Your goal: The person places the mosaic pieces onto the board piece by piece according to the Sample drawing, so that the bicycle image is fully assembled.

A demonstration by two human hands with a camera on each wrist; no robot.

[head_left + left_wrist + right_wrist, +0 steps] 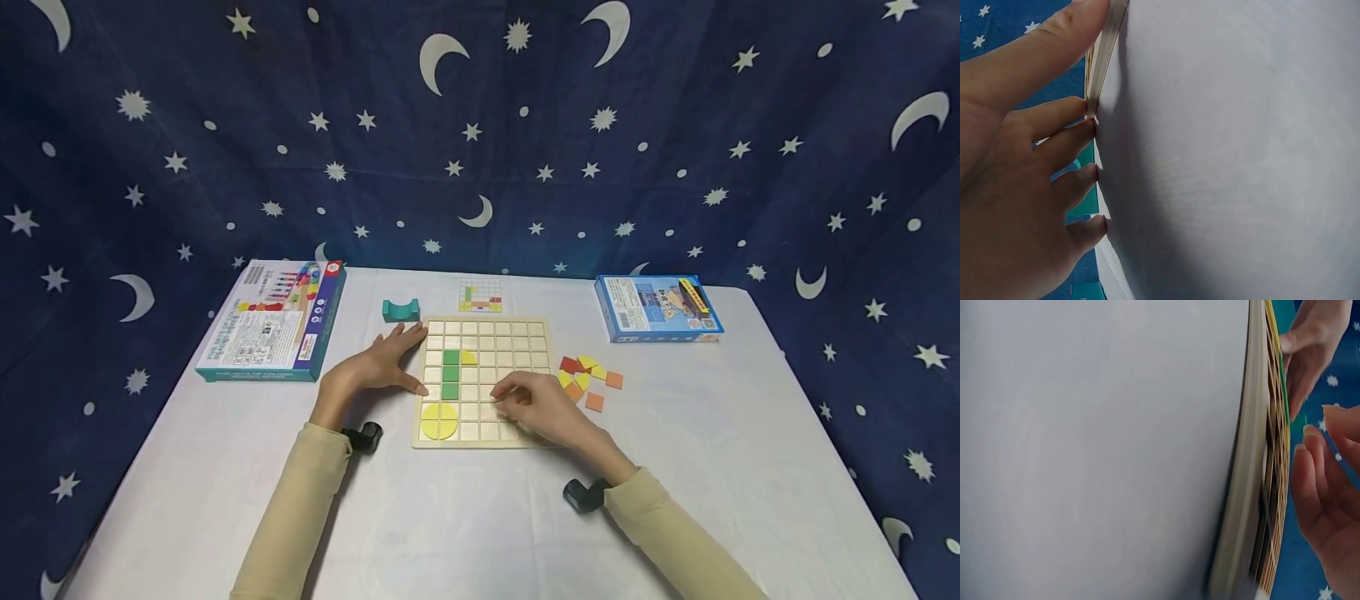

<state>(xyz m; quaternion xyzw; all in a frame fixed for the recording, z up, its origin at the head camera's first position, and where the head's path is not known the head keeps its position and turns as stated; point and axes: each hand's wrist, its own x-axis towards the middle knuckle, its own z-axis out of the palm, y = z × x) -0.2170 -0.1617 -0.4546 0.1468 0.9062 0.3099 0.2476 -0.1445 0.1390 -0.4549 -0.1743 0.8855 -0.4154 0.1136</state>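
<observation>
A wooden grid board lies on the white table. In it sit green squares in a column, a yellow quarter-circle beside the top one, and a yellow circle of quarter pieces at lower left. My left hand rests with spread fingers at the board's left edge; its thumb touches the edge in the left wrist view. Over the board's right half hovers my right hand, fingers loosely bent. In the right wrist view no piece shows between its fingers.
Loose red, yellow and orange pieces lie right of the board. Behind it are a pattern card and a teal arched block. Boxes stand at left and right. A starry curtain hangs at the back.
</observation>
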